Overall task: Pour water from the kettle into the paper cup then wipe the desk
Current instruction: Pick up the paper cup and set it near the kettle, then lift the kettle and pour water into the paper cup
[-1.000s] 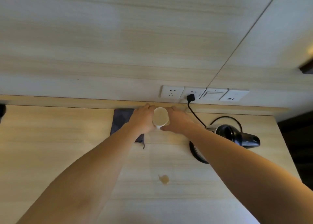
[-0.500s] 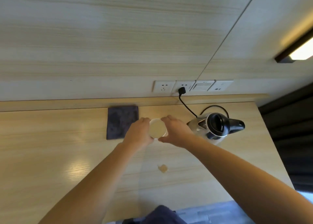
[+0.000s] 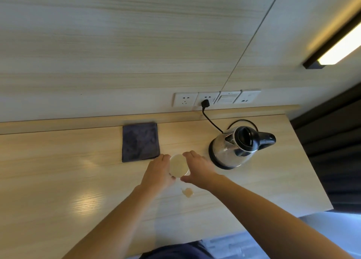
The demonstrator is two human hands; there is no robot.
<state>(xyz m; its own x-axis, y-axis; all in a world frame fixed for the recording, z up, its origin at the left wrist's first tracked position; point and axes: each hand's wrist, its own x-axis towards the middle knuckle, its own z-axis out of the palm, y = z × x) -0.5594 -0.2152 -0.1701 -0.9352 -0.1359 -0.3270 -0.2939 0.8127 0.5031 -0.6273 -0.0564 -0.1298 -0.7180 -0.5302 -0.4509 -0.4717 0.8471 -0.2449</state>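
A white paper cup (image 3: pixel 178 165) stands upright on the wooden desk (image 3: pixel 58 170), seen from above, its mouth open. My left hand (image 3: pixel 158 170) cups its left side and my right hand (image 3: pixel 197 165) its right side. A steel kettle (image 3: pixel 237 145) with a black lid and handle sits on its black base to the right of the cup, handle pointing right. A dark grey cloth (image 3: pixel 140 141) lies flat at the back of the desk, left of the cup. A small brownish spill (image 3: pixel 188 192) marks the desk just in front of the cup.
The kettle's black cord (image 3: pixel 211 121) runs to a plug in the wall socket row (image 3: pixel 215 98). A raised ledge lines the back of the desk. The desk's right edge (image 3: pixel 312 170) drops toward dark curtains. A lit lamp strip (image 3: pixel 336 49) hangs at upper right.
Both hands have drawn the cup toward me, away from the wall and the cloth. The view has tilted, so the kettle and cloth now show in full.
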